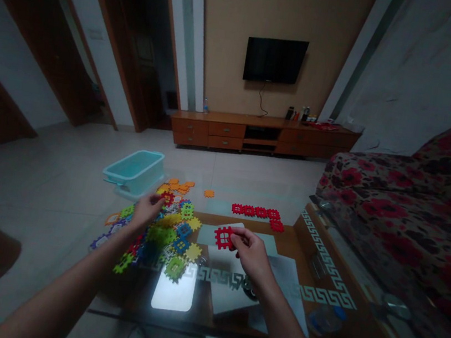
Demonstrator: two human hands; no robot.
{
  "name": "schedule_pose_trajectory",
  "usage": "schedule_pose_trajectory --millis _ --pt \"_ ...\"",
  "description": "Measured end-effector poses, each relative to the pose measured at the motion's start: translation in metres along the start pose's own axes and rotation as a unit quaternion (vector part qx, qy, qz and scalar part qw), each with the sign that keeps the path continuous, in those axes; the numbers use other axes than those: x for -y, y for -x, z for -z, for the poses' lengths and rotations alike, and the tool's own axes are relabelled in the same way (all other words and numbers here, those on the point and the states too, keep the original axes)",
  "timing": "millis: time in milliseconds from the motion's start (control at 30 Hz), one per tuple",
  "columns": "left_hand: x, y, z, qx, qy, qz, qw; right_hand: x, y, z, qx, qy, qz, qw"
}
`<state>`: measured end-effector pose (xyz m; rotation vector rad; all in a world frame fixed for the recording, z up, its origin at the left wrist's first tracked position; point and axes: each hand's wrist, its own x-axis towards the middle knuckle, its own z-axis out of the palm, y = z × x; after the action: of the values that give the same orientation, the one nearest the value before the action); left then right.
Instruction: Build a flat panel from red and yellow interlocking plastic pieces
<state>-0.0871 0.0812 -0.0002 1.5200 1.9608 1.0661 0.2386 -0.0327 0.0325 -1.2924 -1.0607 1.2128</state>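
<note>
In the head view my right hand (253, 255) pinches a red square interlocking building piece (223, 238) with notched edges and a window-like cutout, holding it above the glass table. At the far side of a colourful pile, my left hand (147, 210) has its fingertips closed on the edge of another red building piece (168, 198). The pile (166, 233) mixes yellow, green, blue, purple and red pieces. Beyond my right hand, several red pieces (255, 212) lie in a row, with one more red piece (277, 226) below its right end.
A turquoise plastic basket (135, 172) stands left of the pile. Orange pieces (181, 186) lie at the pile's far edge, with a single orange piece (209, 193) apart. Papers (285, 281) and a blue-capped clear container (327, 319) show beneath the glass. A flowered sofa (406, 200) stands right.
</note>
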Motion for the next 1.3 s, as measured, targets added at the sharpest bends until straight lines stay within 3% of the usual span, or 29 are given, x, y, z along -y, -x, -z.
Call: schedule_pose_trajectory --millis 67,100,200,300,400,500,600,700,867,1067,1200,1300 --pt "-0.017 0.022 -0.004 0.028 0.058 -0.005 0.998 0.002 0.003 0.000 -0.003 -0.004 0.005 1.000" --pt "-0.027 0.034 -0.005 0.035 0.168 0.015 0.985 0.003 0.004 0.001 -0.004 -0.007 0.007 1.000" --pt "-0.056 0.071 -0.008 0.042 0.442 0.117 0.888 0.006 0.008 0.002 -0.004 -0.015 0.004 1.000" --pt "-0.078 0.106 -0.014 0.074 0.529 0.170 0.828 0.008 0.011 0.004 -0.009 -0.032 -0.002 0.999" --pt "-0.087 0.132 -0.026 0.123 0.549 0.146 0.813 0.009 0.013 0.006 -0.017 -0.044 -0.005 0.999" --pt "-0.085 0.143 -0.040 0.123 0.549 0.112 0.819 0.009 0.015 0.008 -0.024 -0.038 -0.015 0.999" --pt "-0.079 0.143 -0.053 0.097 0.497 0.090 0.858 0.007 0.013 0.012 -0.033 -0.017 -0.024 0.999" --pt "-0.077 0.140 -0.060 0.116 0.449 0.067 0.884 0.003 0.009 0.016 -0.042 0.001 -0.036 0.998" --pt "-0.078 0.140 -0.058 0.148 0.465 0.072 0.870 0.000 0.004 0.020 -0.051 0.002 -0.053 0.997" --pt "-0.071 0.144 -0.058 0.197 0.421 0.095 0.880 -0.005 0.008 0.015 -0.016 -0.015 -0.059 0.998" --pt "-0.071 0.147 -0.059 0.193 0.408 0.078 0.889 -0.011 0.009 0.012 -0.004 -0.042 -0.063 0.997" --pt "-0.072 0.149 -0.060 0.200 0.428 0.100 0.875 -0.013 0.009 0.012 -0.004 -0.051 -0.063 0.997"
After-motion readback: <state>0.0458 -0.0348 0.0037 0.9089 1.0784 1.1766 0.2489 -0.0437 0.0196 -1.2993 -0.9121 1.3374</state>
